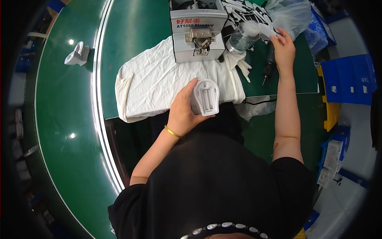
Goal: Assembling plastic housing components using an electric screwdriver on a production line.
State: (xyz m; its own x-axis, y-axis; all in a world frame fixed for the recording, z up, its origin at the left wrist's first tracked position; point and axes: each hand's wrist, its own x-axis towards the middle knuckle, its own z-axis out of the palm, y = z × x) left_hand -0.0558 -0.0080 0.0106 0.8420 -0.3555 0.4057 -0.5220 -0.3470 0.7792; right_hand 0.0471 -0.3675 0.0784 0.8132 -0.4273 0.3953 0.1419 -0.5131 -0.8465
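Observation:
My left hand (184, 109) is wrapped round a white plastic housing (215, 99), pear-shaped, with a long open compartment in its upturned face. It is held in front of my body, over the near edge of a white cloth (151, 79). At the far right, my right hand (285, 49) has its thumb and fingers closed at a flat white plastic piece (267, 32) beside a heap of loose white parts (242, 10). Below that hand, a dark electric screwdriver (269, 65) lies on the green mat, its bit toward me.
A grey boxy machine (199, 40) with a metal mechanism stands behind the cloth. A clear bottle (240, 40) leans beside it. Clear plastic bags (292, 16) lie at the back right. Another pale housing (77, 54) sits on the green belt at left. Blue bins (350, 81) stand at right.

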